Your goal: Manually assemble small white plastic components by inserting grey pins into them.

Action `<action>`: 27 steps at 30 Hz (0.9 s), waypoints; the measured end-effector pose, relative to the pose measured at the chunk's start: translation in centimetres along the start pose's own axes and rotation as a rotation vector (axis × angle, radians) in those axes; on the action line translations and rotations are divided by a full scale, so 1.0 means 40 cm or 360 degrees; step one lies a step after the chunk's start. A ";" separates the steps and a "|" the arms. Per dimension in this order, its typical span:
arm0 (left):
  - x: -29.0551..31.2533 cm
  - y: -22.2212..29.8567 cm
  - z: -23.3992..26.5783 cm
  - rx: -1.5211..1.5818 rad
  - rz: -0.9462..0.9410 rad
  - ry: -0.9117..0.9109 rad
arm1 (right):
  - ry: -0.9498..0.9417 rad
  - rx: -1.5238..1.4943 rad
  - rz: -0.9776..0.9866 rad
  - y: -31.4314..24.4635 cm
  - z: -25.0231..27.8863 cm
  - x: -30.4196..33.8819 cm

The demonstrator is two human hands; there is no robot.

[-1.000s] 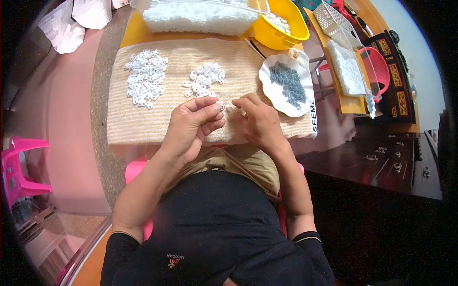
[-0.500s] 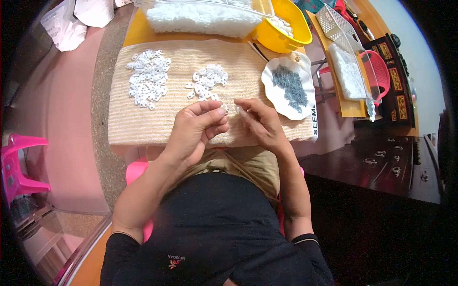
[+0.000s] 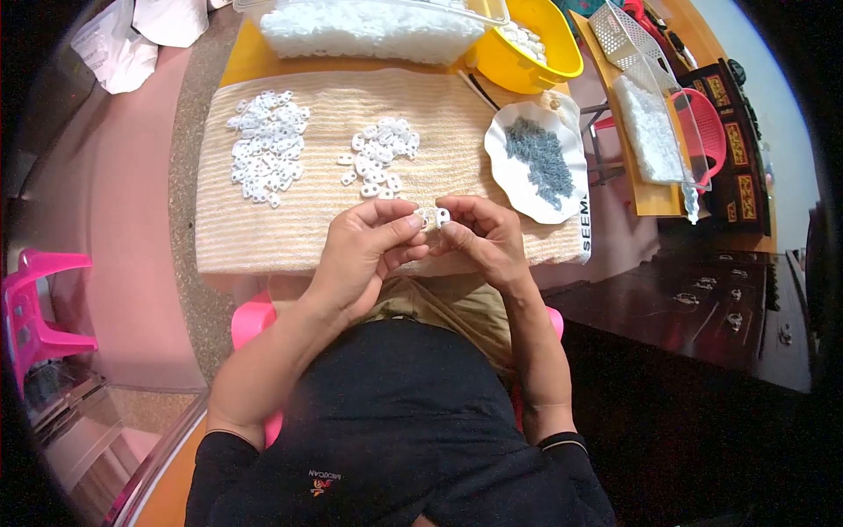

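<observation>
The left hand (image 3: 373, 241) and the right hand (image 3: 490, 241) are facing each other just above the near part of a striped beige towel (image 3: 290, 233), which is covering much of the table (image 3: 248, 60). The left fingers are pinching a small piece (image 3: 422, 217), its shape being partly hidden by the thumb and fingertip, while the right fingers are holding a small white two-holed piece (image 3: 443, 214) upright between thumb and index finger. The two pieces are sitting very near each other at the middle, though whether they are touching cannot be told. Beyond the hands, a small pile of white two-holed pieces (image 3: 381, 151) is lying on the towel, and a larger pile of similar pieces (image 3: 266, 145) is spreading farther to the left. To the right, a white wavy-rimmed dish (image 3: 507, 176) is holding a heap of tiny grey-blue pieces (image 3: 540, 158). A thin dark stick (image 3: 479, 90) is lying slantwise near the dish's far edge. At the back, a clear tub (image 3: 493, 16) is carrying a mass of white pieces (image 3: 369, 33), and a yellow basin (image 3: 518, 79) beside it is containing white rounded pieces (image 3: 525, 42).
</observation>
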State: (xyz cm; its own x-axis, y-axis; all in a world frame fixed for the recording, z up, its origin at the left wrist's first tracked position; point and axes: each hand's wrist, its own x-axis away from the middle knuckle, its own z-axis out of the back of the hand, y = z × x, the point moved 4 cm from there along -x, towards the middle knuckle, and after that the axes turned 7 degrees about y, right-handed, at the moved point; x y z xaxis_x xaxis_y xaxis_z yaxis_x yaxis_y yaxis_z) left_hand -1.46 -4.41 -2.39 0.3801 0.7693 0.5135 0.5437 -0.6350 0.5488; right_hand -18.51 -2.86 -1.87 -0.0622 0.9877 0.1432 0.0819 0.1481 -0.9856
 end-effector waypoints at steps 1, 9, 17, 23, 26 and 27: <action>-0.001 -0.001 0.001 0.0000 0.0004 0.0003 | 0.0022 -0.0018 0.0004 -0.001 0.000 0.000; -0.002 -0.002 0.003 0.0013 0.0035 0.0013 | 0.0120 -0.0168 0.0021 0.008 0.013 0.002; 0.000 -0.003 0.000 0.0006 0.0048 0.0042 | 0.0232 -0.0150 0.0029 0.011 0.014 -0.005; 0.001 -0.002 -0.002 -0.0013 0.0035 0.0053 | 0.0193 -0.0249 0.0017 0.017 0.017 -0.002; 0.002 -0.002 -0.001 -0.0012 0.0027 0.0043 | 0.0174 -0.0306 -0.0012 0.020 0.015 -0.001; 0.002 -0.002 -0.001 -0.0010 0.0026 0.0031 | 0.0173 -0.0307 -0.0015 0.018 0.014 0.000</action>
State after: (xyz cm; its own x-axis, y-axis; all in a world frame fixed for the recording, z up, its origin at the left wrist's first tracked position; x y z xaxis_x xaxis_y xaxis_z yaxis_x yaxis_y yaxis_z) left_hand -1.51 -4.32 -2.35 0.3740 0.7574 0.5352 0.5328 -0.6478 0.5445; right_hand -19.02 -2.78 -2.61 0.0428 0.9843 0.1714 0.2714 0.1536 -0.9501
